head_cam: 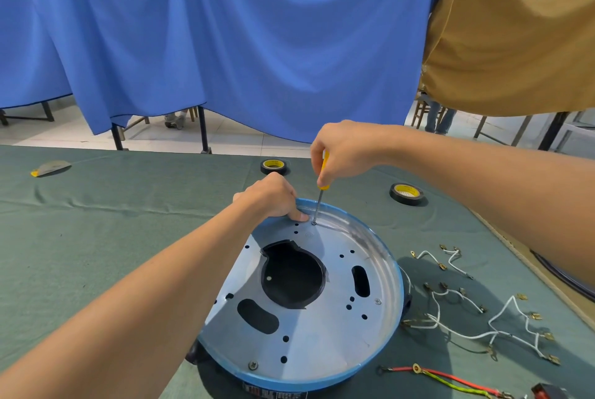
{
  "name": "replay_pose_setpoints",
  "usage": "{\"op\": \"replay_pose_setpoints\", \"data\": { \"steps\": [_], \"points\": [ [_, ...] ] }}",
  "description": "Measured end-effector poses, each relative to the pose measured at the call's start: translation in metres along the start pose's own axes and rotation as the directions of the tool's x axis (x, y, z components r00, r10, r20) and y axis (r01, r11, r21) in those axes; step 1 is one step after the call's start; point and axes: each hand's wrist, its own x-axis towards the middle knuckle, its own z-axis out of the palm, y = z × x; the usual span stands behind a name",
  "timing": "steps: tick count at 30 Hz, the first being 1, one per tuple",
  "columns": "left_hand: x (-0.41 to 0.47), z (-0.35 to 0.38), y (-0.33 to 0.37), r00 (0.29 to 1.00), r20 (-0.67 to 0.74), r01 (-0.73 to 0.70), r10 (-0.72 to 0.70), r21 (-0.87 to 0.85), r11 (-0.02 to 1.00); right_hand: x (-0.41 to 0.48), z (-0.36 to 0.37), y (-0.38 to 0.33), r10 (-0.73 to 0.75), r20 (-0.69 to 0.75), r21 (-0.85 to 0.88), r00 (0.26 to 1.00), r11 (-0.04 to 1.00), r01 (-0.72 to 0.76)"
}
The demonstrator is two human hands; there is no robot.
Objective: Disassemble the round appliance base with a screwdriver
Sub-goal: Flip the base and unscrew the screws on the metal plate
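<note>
Here, the round appliance base (309, 311) is seen lying on the green-covered desk (106, 237), its metal inner plate facing up inside a blue rim. A large dark central opening and 2 elongated slots are cut into the plate, along with many small holes. The far edge of the base is steadied by the left hand (273, 197), whose grip is clenched over the rim with the thumb pressed on the plate. A screwdriver (320, 187) with a yellow handle is grasped in the grip of the right hand (344, 150), held nearly upright, and its tip is set on a screw (314, 223) near the far edge of the plate, just beside the left thumb. 2 further screws are visible in the plate, 1 (253, 365) at the near edge and 1 (378, 301) at the right. To the right of the base, white wires (463, 311) with metal terminals are spread on the desk, and red and yellow-green wires (450, 379) lie nearer. 2 rolls of black tape (273, 166) (407, 193) rest beyond the base. Blue and tan cloths hang behind the desk.
</note>
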Motion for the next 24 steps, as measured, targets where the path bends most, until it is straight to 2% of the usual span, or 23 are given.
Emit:
{"op": "replay_pose_setpoints", "data": {
  "steps": [2,5,11,13,16,19,21,24],
  "points": [
    [0.0001,0.0000,-0.0004,1.000,-0.006,0.002,-0.002,0.000,1.000,0.0024,0.0008,-0.0014,0.011,0.005,-0.020,1.000,1.000,-0.011],
    [0.0004,0.0003,-0.0001,1.000,-0.004,0.010,-0.010,-0.003,1.000,0.0035,0.0028,-0.0023,0.033,-0.066,-0.069,0.997,0.997,-0.037],
    [0.0006,0.0007,-0.0004,1.000,-0.009,0.003,-0.003,-0.013,1.000,0.0021,0.0018,-0.0044,0.042,0.004,-0.022,0.999,0.999,-0.042],
    [0.0009,0.0005,-0.0010,1.000,-0.015,0.009,-0.009,-0.014,1.000,0.0008,0.0009,-0.0049,0.046,-0.032,-0.050,0.998,0.998,-0.048],
    [0.0014,0.0006,-0.0016,1.000,-0.016,0.006,-0.007,-0.019,1.000,0.0008,0.0010,-0.0027,0.007,-0.056,0.004,0.998,1.000,-0.006],
    [0.0014,0.0009,-0.0011,1.000,-0.012,0.002,-0.002,0.004,1.000,0.0003,0.0011,-0.0057,0.041,-0.034,0.031,0.999,0.999,-0.040],
    [0.0012,0.0006,-0.0006,1.000,-0.011,0.002,-0.002,0.013,1.000,-0.0003,0.0027,-0.0065,0.080,-0.090,0.003,0.993,0.997,-0.080],
    [0.0015,0.0005,-0.0014,1.000,-0.014,-0.002,0.002,0.004,1.000,0.0005,0.0019,-0.0059,0.053,-0.086,0.008,0.995,0.999,-0.053]
  ]
}}
